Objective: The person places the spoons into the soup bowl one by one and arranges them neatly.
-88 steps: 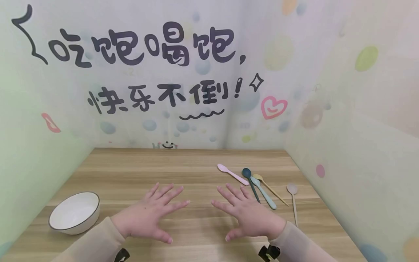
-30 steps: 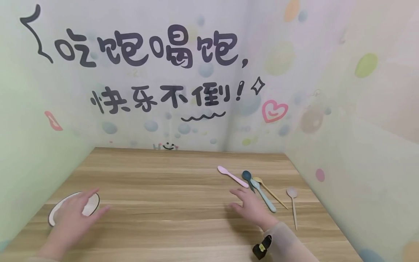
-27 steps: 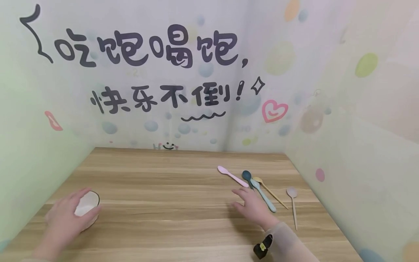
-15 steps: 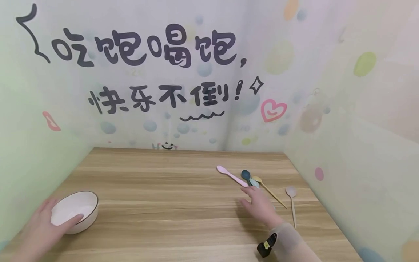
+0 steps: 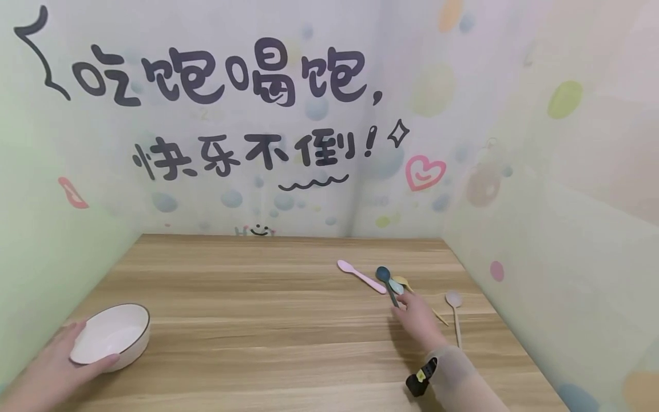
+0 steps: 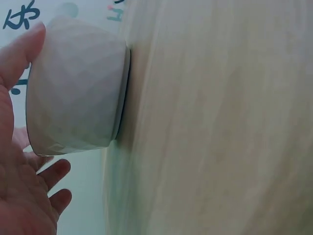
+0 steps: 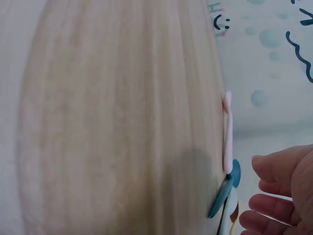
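Both ends of the counter [image 5: 247,320] in play!

On the left, the left hand [image 5: 56,360] flanks the white bowl [image 5: 135,347], thumb along the near side of the dark rim, fingers spread round the far left side. The bowl sits on its base at the counter's left. Across to the right, the right hand [image 5: 419,320] hangs low over the dark teal spoon [image 5: 383,274], fingers relaxed, thumb apart from them; whether a fingertip touches the handle, I can't tell. Partly covered by that hand: the pale blue spoon [image 5: 396,287] and the yellow spoon [image 5: 401,280]. The pink spoon [image 5: 361,277] lies just left of the teal one, the beige spoon [image 5: 454,300] on its own, farther right, and the patterned back wall [image 5: 334,23] rises behind.
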